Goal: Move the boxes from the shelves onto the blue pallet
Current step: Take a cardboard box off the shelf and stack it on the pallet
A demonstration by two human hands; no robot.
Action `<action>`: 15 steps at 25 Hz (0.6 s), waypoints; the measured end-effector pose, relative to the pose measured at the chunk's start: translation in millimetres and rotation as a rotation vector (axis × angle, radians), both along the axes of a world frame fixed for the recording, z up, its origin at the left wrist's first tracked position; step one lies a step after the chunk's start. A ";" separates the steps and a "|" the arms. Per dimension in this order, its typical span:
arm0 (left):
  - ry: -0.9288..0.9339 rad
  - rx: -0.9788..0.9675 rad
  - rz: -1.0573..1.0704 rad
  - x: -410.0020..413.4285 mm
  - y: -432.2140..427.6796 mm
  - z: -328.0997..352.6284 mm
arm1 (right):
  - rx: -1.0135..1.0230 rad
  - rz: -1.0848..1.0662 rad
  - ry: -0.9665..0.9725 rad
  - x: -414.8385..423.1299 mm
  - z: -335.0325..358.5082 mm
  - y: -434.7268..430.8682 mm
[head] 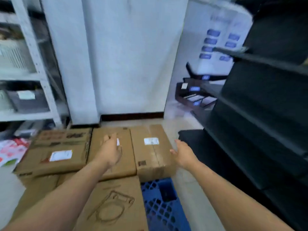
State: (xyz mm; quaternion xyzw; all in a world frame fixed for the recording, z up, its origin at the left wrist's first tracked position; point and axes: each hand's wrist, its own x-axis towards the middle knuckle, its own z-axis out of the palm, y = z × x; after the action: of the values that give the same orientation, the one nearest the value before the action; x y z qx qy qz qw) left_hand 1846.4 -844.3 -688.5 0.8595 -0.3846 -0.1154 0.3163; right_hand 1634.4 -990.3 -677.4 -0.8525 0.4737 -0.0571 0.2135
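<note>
Near box (115,202) lies on blue pallet (160,209). Behind it, L box (56,164), then L hand (110,151) over mid box (126,155), fingers loosely bent, empty; R hand (183,155) beside R box (153,157), fingers apart, empty. Black shelves (266,114) far rt.

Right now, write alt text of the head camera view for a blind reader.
Two empty hands reach over cardboard boxes lying on a blue pallet: left hand above the middle box, right hand open beside the right box. Black shelving stands to the right.
</note>
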 end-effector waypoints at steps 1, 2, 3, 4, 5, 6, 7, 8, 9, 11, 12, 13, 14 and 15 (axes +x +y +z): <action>-0.080 -0.069 -0.066 -10.6 -19.3 64.5 | -0.081 -0.006 -0.026 -15.7 67.5 -10.6; -0.155 -0.152 -0.132 -23.4 -39.3 129.3 | -0.172 -0.021 -0.059 -35.5 137.0 -18.7; -0.213 -0.227 -0.192 -40.4 -56.5 191.2 | -0.253 -0.049 -0.090 -57.2 202.6 -23.2; -0.258 -0.305 -0.238 -60.1 -73.6 246.8 | -0.332 -0.080 -0.124 -83.1 263.7 -21.9; -0.281 -0.374 -0.275 -81.4 -88.9 297.2 | -0.397 -0.106 -0.138 -110.5 317.9 -17.5; -0.299 -0.423 -0.322 -105.3 -99.9 342.2 | -0.447 -0.123 -0.137 -138.3 364.1 -10.2; -0.308 -0.476 -0.388 -138.7 -110.8 389.7 | -0.497 -0.154 -0.125 -175.8 410.7 -2.8; -0.312 -0.522 -0.443 -171.8 -120.5 430.9 | -0.540 -0.184 -0.109 -214.5 449.8 1.9; -0.321 -0.558 -0.476 -205.8 -127.9 467.1 | -0.581 -0.222 -0.096 -253.2 484.0 6.5; -0.341 -0.632 -0.538 -274.8 -142.6 520.7 | -0.652 -0.304 -0.080 -331.8 536.2 14.8; -0.344 -0.665 -0.576 -309.6 -151.7 540.7 | -0.691 -0.345 -0.077 -371.6 556.2 17.9; -0.343 -0.680 -0.606 -339.6 -160.2 556.3 | -0.720 -0.378 -0.059 -405.7 571.7 19.8; -0.338 -0.687 -0.638 -367.1 -168.8 568.3 | -0.740 -0.405 -0.036 -437.5 583.5 19.4; -0.334 -0.699 -0.675 -399.5 -180.3 580.8 | -0.757 -0.432 -0.014 -473.5 594.6 18.2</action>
State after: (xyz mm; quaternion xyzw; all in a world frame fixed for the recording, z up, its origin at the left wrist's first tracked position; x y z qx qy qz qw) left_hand 1446.9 -1024.6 -107.7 0.5371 -0.7015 0.0635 0.4641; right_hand 1160.9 -972.1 -82.8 -0.7516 0.5852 -0.2762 -0.1278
